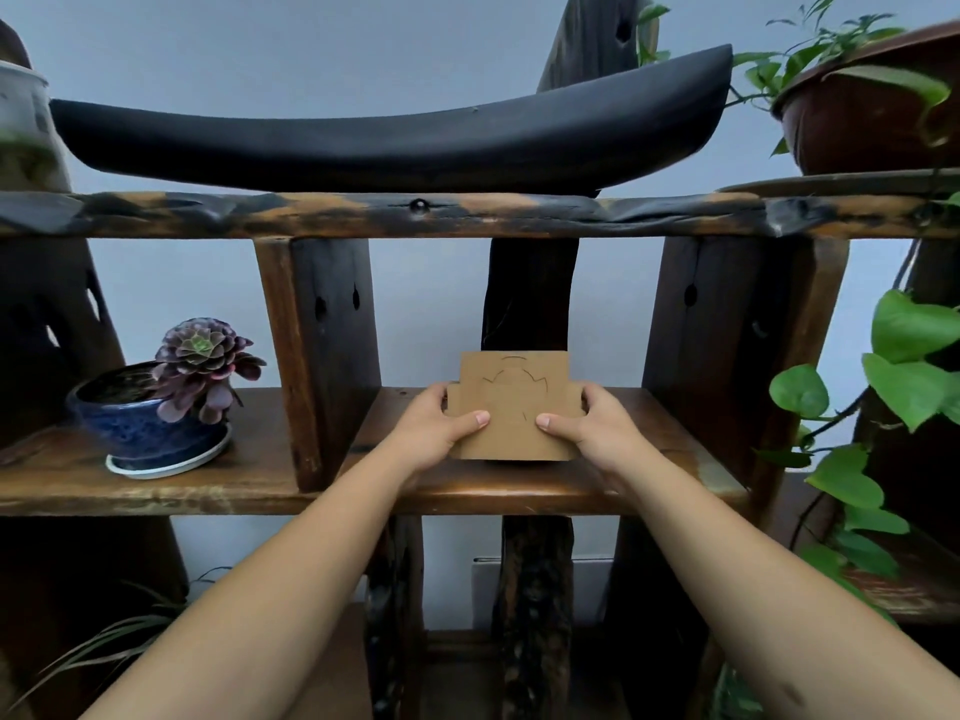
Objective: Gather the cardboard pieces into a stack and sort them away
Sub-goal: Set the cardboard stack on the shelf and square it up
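Cardboard pieces (pixel 511 407) stood in middle shelf bay (pixel 665 449), left hand (pixel 434 426) and right hand (pixel 597 426) clamped on sides; succulent sat in blue pot (pixel 135 423).

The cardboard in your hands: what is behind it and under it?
Behind the cardboard stack, a dark wooden post rises against the wall. Under it lies the wooden shelf. The left hand and right hand grip its sides. Whatever sits directly behind or beneath is covered.

Brown cardboard pieces (pixel 513 405), flat die-cut with curved slits. Stacked together, standing nearly upright in the middle shelf compartment.
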A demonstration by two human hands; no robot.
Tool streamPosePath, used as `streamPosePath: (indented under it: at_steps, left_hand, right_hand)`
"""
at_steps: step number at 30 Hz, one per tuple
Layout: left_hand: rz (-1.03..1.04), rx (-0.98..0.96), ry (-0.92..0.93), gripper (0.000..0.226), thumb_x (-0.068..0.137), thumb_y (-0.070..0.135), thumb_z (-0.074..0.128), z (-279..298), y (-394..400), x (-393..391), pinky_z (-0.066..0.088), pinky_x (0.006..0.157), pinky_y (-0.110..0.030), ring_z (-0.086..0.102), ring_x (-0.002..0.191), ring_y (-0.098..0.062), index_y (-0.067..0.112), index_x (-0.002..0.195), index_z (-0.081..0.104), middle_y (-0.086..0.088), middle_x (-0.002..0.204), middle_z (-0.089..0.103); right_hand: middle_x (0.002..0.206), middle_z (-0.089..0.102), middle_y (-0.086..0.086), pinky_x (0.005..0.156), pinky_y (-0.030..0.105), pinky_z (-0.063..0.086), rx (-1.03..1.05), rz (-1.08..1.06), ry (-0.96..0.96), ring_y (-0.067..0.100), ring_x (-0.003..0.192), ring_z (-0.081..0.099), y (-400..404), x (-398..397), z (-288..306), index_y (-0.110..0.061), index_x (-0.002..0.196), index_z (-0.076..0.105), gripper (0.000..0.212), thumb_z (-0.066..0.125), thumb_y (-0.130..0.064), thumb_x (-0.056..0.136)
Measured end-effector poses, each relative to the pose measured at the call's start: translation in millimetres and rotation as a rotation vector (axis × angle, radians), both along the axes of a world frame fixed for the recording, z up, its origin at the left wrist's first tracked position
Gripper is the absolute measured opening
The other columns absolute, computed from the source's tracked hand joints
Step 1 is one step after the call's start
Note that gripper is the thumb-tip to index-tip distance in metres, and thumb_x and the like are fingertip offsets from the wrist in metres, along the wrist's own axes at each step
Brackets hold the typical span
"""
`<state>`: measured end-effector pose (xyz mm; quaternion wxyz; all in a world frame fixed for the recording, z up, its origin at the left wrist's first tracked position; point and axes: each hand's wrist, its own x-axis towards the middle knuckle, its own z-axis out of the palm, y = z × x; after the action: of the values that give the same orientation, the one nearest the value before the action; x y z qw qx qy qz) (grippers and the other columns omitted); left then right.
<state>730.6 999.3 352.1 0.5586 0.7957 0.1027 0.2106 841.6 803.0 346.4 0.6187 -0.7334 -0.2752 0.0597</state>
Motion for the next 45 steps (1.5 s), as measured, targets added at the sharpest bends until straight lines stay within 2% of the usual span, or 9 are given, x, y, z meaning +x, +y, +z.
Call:
streamPosePath:
  at_steps: [3, 9, 13, 21, 26, 31, 36, 41, 45]
  left_hand:
    - [-0.04, -0.077, -0.023, 0.042, 0.082, 0.03, 0.075, -2.6, -14.9, -22.4, 0.052, 0.073, -0.019, 0.065, 0.099, -0.008, 0.021, 0.118, 0.055, 0.005, 0.114, 0.066]
    - [-0.048, -0.187, -0.025, 0.035, 0.082, 0.025, 0.077, -20.4, -42.7, -67.3, 0.057, 0.075, -0.027, 0.068, 0.098, -0.014, 0.022, 0.111, 0.057, 0.001, 0.112, 0.068]
    - [-0.017, -0.161, -0.007, 0.038, 0.079, 0.029, 0.078, -34.8, -57.5, -92.8, 0.056, 0.078, -0.027, 0.068, 0.099, -0.012, 0.024, 0.111, 0.057, 0.003, 0.111, 0.069]
    - [0.047, -0.135, 0.052, 0.046, 0.077, 0.032, 0.08, -57.5, -83.0, -132.9, 0.053, 0.078, -0.021, 0.066, 0.1, -0.009, 0.024, 0.116, 0.057, 0.003, 0.114, 0.068]
    - [0.117, -0.041, 0.109, 0.043, 0.076, 0.027, 0.081, -69.3, -95.9, -155.0, 0.047, 0.065, -0.01, 0.062, 0.094, -0.002, 0.026, 0.109, 0.053, 0.008, 0.108, 0.065]
    - [0.193, -0.105, 0.149, 0.047, 0.078, 0.018, 0.08, -82.9, -100.5, -180.5, 0.054, 0.088, -0.031, 0.064, 0.1, -0.014, 0.015, 0.116, 0.053, -0.002, 0.112, 0.066]
    - [0.295, -0.15, 0.145, 0.049, 0.078, 0.013, 0.079, -90.0, -93.6, -219.3, 0.054, 0.081, -0.024, 0.066, 0.097, -0.013, 0.01, 0.12, 0.054, -0.004, 0.113, 0.067]
    - [0.367, -0.168, 0.143, 0.046, 0.074, 0.023, 0.082, -98.6, -75.3, -274.9, 0.051, 0.063, -0.012, 0.068, 0.083, 0.001, 0.021, 0.114, 0.059, 0.006, 0.106, 0.069]
    - [0.442, -0.192, 0.151, 0.053, 0.067, 0.032, 0.084, -106.0, -61.5, -326.4, 0.054, 0.084, -0.031, 0.068, 0.097, -0.01, 0.027, 0.113, 0.059, 0.008, 0.108, 0.07]
  right_hand:
    - [0.111, 0.067, -0.003, 0.085, 0.035, 0.057, 0.005, 0.019, 0.028, 0.016, 0.1, 0.066, -14.4, -19.5, -1.2, -0.026, 0.108, 0.057, 0.042, 0.082, -0.029, 0.074]
    - [0.112, 0.069, 0.0, 0.077, 0.032, 0.058, 0.045, 0.089, 0.142, 0.016, 0.097, 0.069, -42.6, -64.5, -16.2, -0.022, 0.111, 0.056, 0.043, 0.081, -0.022, 0.076]
    - [0.116, 0.068, 0.001, 0.09, 0.041, 0.056, 0.04, 0.13, 0.21, 0.019, 0.104, 0.067, -58.0, -88.7, -31.4, -0.02, 0.118, 0.055, 0.049, 0.08, -0.02, 0.076]
    - [0.114, 0.07, 0.002, 0.087, 0.037, 0.055, 0.06, 0.158, 0.228, 0.017, 0.101, 0.069, -77.0, -117.2, -58.5, -0.017, 0.118, 0.056, 0.049, 0.081, -0.018, 0.075]
    - [0.113, 0.069, -0.001, 0.09, 0.04, 0.055, 0.004, 0.196, 0.231, 0.017, 0.105, 0.066, -79.3, -129.2, -77.3, -0.021, 0.119, 0.056, 0.05, 0.08, -0.025, 0.075]
    - [0.113, 0.067, -0.006, 0.088, 0.035, 0.054, -0.052, 0.244, 0.239, 0.012, 0.104, 0.064, -70.9, -145.7, -94.3, -0.029, 0.115, 0.055, 0.045, 0.079, -0.028, 0.077]
    - [0.113, 0.068, -0.004, 0.086, 0.035, 0.055, -0.062, 0.297, 0.271, 0.014, 0.102, 0.066, -51.6, -175.8, -98.9, -0.025, 0.117, 0.055, 0.046, 0.079, -0.025, 0.078]
    - [0.111, 0.069, -0.004, 0.072, 0.023, 0.053, -0.064, 0.348, 0.284, 0.011, 0.097, 0.067, -24.9, -225.0, -100.2, -0.021, 0.121, 0.055, 0.047, 0.078, -0.022, 0.08]
    - [0.11, 0.069, -0.005, 0.065, 0.02, 0.054, -0.085, 0.395, 0.278, 0.008, 0.092, 0.068, -1.8, -269.5, -104.1, -0.022, 0.117, 0.058, 0.041, 0.076, -0.021, 0.081]
